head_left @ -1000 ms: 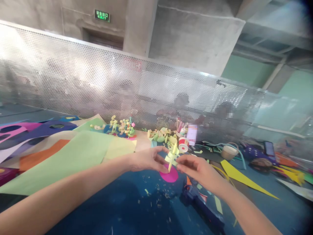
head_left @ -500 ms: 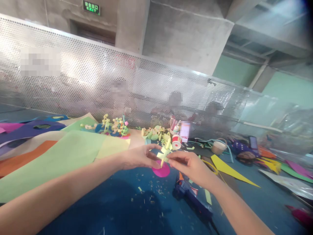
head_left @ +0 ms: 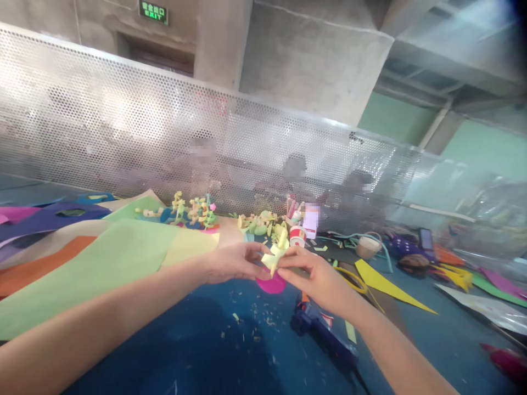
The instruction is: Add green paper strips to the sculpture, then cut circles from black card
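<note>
Between my two hands stands a pale yellow craft figure (head_left: 281, 241) of thin, leaf-like pieces, with a stem coming down to a round magenta disc (head_left: 272, 285). My left hand (head_left: 234, 261) pinches the figure's left side, thumb below and fingers above. From the right, the fingertips and thumb of my right hand (head_left: 317, 274) close on the middle of the figure and hide part of it. Just below my right hand, a dark blue glue gun (head_left: 323, 333) lies on the table with its orange tip toward the disc.
Several small yellow and green figures (head_left: 193, 211) stand behind. Green sheets (head_left: 102, 263) spread at left. A red-and-white roll (head_left: 297, 236), a phone (head_left: 312, 220) and a yellow triangular sheet (head_left: 391, 285) lie beyond or right. Scraps dot the blue table (head_left: 197, 345). A perforated screen (head_left: 255, 148) runs behind.
My right fingers have shifted slightly up and left over the yellow figure. The figure has turned a little, and the magenta disc sits slightly higher. My left hand stays nearly in place.
</note>
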Available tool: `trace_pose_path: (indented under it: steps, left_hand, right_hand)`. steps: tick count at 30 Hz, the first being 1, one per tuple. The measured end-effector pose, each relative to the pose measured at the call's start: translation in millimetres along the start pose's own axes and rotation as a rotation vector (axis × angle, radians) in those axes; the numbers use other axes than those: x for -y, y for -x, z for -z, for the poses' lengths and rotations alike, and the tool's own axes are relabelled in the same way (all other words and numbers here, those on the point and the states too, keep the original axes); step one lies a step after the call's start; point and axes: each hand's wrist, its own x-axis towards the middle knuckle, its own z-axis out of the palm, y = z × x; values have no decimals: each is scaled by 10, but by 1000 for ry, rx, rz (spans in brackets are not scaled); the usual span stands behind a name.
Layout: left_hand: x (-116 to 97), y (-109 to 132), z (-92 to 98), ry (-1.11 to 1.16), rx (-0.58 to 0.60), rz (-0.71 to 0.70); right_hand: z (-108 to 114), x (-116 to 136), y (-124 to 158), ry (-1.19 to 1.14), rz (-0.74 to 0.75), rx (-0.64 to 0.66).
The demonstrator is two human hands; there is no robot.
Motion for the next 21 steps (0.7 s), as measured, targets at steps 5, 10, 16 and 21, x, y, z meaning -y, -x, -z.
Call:
trace_pose_path:
  steps: [5, 10, 16, 21]
  left_hand:
    - [-10, -4, 1, -15, -28, -5]
    - [-24, 1, -13, -37, -25, -2]
    - [-43, 10, -35, -35, -53, -17]
    - [-16, -4, -30, -18, -66, -34]
  right_hand:
    - [-10, 23, -16, 14, -10, -23]
    - [-24, 49, -29, -26, -43, -1]
    - [-33, 96, -47, -129, -132, -9]
    - [-70, 91, -51, -92, -172, -64]
